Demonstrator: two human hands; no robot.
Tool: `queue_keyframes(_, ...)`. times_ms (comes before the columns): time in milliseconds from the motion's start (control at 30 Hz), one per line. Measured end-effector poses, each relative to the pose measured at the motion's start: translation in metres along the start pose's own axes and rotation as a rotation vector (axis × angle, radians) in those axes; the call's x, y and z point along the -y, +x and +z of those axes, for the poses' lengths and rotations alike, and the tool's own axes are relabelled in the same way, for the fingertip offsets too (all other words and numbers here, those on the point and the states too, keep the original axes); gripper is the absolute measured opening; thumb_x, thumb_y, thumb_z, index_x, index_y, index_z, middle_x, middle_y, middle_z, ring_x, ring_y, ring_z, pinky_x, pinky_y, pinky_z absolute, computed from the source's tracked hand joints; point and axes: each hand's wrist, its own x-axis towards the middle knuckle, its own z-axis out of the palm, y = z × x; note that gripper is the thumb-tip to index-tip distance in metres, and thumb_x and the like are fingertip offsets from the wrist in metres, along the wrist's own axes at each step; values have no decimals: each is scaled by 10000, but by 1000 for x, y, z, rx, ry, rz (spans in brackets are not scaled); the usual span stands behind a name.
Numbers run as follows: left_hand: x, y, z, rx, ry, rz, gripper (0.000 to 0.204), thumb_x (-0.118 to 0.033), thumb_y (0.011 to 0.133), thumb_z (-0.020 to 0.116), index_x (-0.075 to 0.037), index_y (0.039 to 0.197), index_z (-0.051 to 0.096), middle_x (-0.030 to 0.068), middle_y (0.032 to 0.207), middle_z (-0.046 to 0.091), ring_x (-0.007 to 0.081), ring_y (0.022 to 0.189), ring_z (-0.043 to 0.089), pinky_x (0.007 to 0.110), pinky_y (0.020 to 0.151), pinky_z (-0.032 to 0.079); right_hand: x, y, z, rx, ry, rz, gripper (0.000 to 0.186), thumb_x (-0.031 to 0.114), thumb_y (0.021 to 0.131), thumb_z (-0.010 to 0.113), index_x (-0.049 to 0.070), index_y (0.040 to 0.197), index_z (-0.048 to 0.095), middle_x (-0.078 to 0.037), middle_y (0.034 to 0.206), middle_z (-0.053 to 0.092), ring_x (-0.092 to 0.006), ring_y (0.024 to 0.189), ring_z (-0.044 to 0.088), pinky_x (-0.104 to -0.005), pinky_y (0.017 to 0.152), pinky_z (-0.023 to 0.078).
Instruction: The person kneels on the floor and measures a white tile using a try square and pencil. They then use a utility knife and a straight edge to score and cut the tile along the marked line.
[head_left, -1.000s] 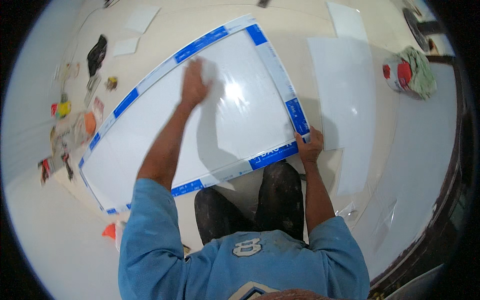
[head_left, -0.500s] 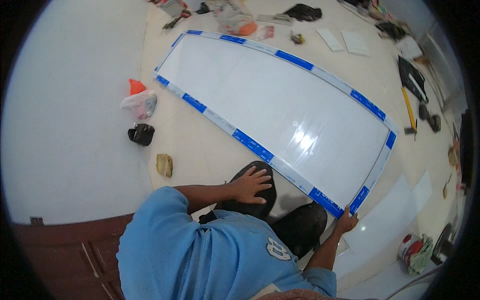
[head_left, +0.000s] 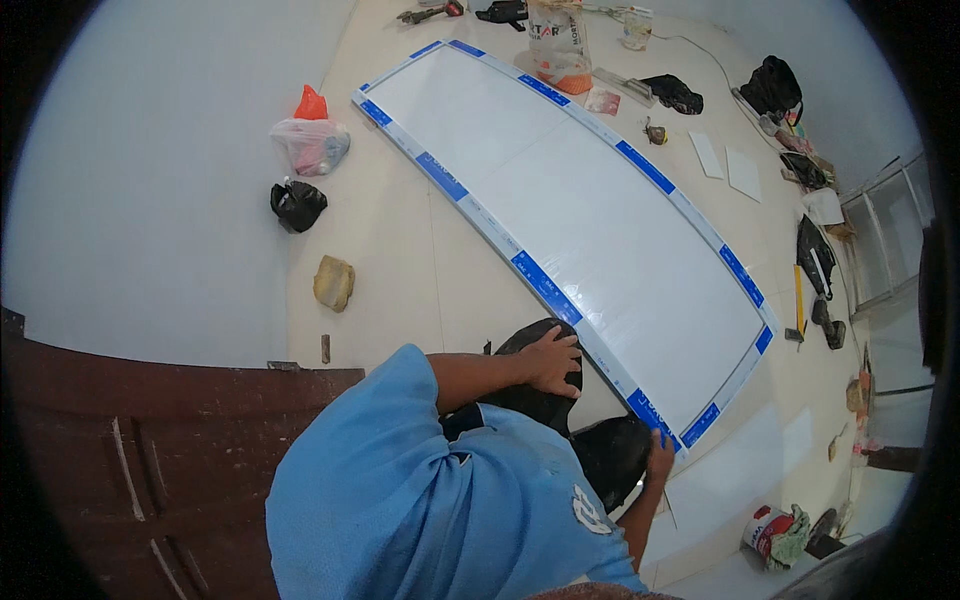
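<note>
Across the tiled floor (head_left: 400, 300) I see a long white framed panel (head_left: 600, 230), broad face up, probably for easy reach. Blue-and-white film (head_left: 545, 287) along its frame seems meant to guard the finish. My left knee (head_left: 522, 340) bears my left hand (head_left: 552, 362), fingers spread, gripping nothing, likely bracing. My right hand (head_left: 660, 456) touches the panel's near corner, perhaps steadying it; whether its fingers close, I can't tell.

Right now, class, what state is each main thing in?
White framed panel: frame covered with blue-and-white strips.
Left hand: open, resting on the knee.
Right hand: at the panel's near corner, grip unclear.
See-through bag: filled.
Bucket: green cloth draped over it.
Yellow-handled tool: lying on the floor.
</note>
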Motion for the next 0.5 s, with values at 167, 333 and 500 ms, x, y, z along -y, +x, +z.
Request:
queue_keyframes(167, 0, 1, 1, 8, 24, 0, 866, -802, 971, 503, -100, 1422, 733, 152, 1636, 539, 399, 1605, 344, 691, 1313, 164, 32, -61, 37, -38, -327, -4, 856, 516, 1064, 628, -33, 1669, 374, -344, 1683, 400, -490, 1565, 395, -525, 1293, 325)
queue_keyframes(333, -1, 0, -1, 40, 2, -22, 874, -806, 970, 521, -114, 1472, 702, 165, 1672, 501, 393, 1630, 309, 683, 1322, 136, 32, -105, 33, -67, -177, -154, 793, 454, 1096, 594, -29, 1681, 360, -321, 1711, 375, -462, 1604, 341, -492, 1328, 261)
queue_keyframes(500, 1, 1, -3, 32, 48, 9, 865, -805, 964, 535, -125, 1471, 706, 164, 1661, 521, 394, 1635, 300, 692, 1311, 151, 17, -137, 39, -123, 38, -214, 760, 424, 1107, 585, -37, 1673, 376, -288, 1721, 385, -419, 1611, 344, -455, 1336, 236)
